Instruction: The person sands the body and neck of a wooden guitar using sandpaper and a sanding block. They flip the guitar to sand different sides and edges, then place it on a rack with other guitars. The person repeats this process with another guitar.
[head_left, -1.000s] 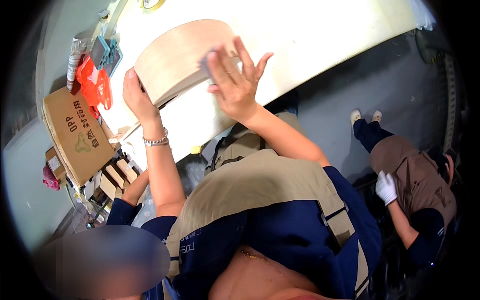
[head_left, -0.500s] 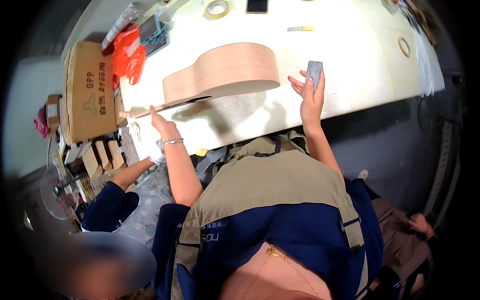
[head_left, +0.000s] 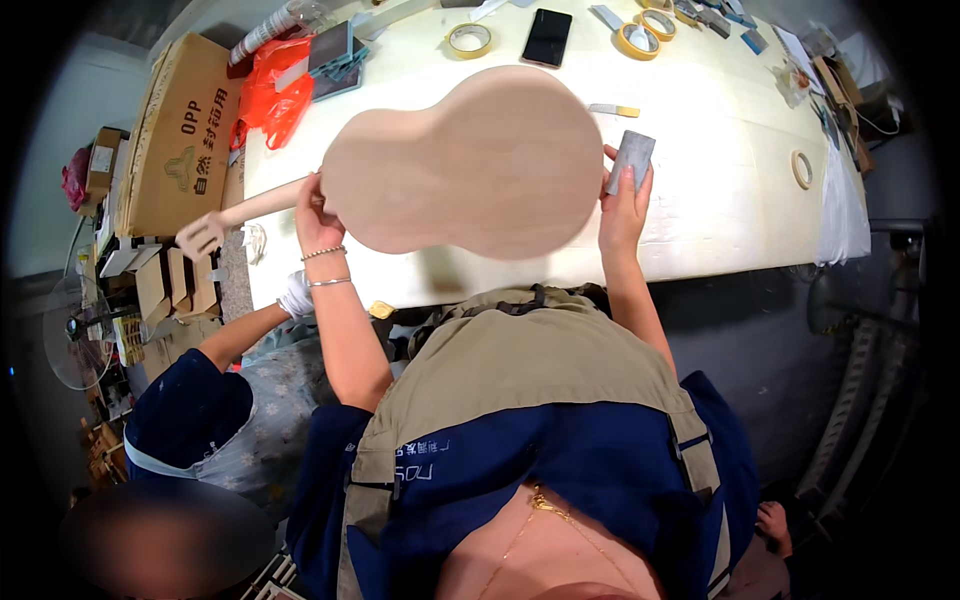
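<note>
An unfinished bare-wood guitar (head_left: pixel 460 165) is tilted over the white table with its plain back facing up. Its neck and slotted headstock (head_left: pixel 203 236) point left, past the table's edge. My left hand (head_left: pixel 318 215) is closed round the neck where it meets the body; some of its fingers are hidden underneath. At the wide end of the body is my right hand (head_left: pixel 626 212), gripping a grey rectangular sanding block (head_left: pixel 631 162) between thumb and palm. That hand's fingertips lie at the guitar's rim, partly hidden, and I cannot tell whether they press on it.
On the table (head_left: pixel 720 200) lie a black phone (head_left: pixel 547 38), tape rolls (head_left: pixel 469 39), a yellow-handled blade (head_left: pixel 614 110) and a red plastic bag (head_left: pixel 275 95). A large cardboard box (head_left: pixel 180 140) stands left. A co-worker's gloved hand (head_left: pixel 296 295) is near my left forearm.
The guitar has turned from resting on its side to showing its back. My left hand has shifted up along the neck to the body, and my right hand, still holding the block, has come to the rim.
</note>
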